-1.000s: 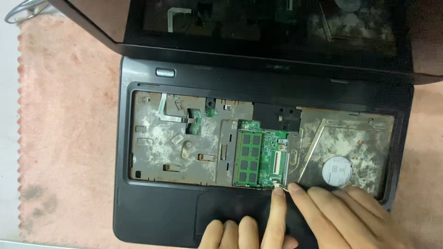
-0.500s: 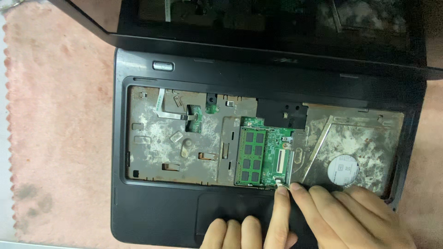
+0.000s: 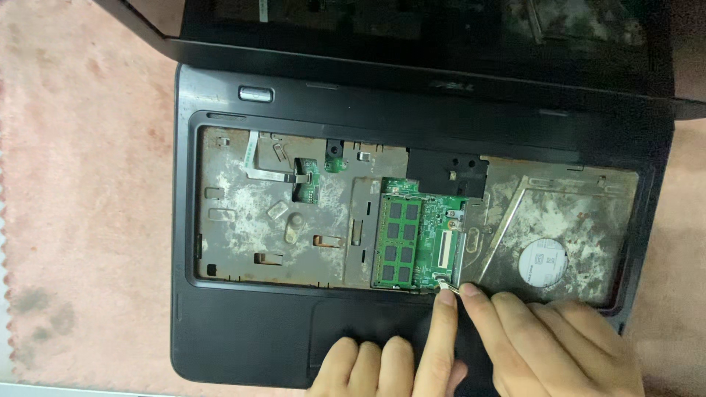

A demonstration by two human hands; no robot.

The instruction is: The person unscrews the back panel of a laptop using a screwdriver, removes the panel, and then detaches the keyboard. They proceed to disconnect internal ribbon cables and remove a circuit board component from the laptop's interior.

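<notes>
1. Since a second ago the view is sitting a little differently over the laptop [image 3: 220, 338], but both hands are staying where they were: the left hand [image 3: 390, 364] is still reaching its forefinger up to the lower corner of the green memory module [image 3: 401, 242], and the right hand [image 3: 559, 342] is still meeting it there, fingertip to fingertip.
2. Between the two fingertips a small silvery clip [image 3: 446, 285] is showing; the work at that corner is judged to be going on, not finished.
3. The left hand's other fingers are curling on the palm rest; neither hand is closing around anything that I can see.
4. Both wrists are cut off below, the fingertips are covering the clip's end, and the screen [image 3: 441, 22] beyond the hands is cropped.
5. A pink cloth [image 3: 81, 184] is covering the worktop to the left of the hands.
</notes>
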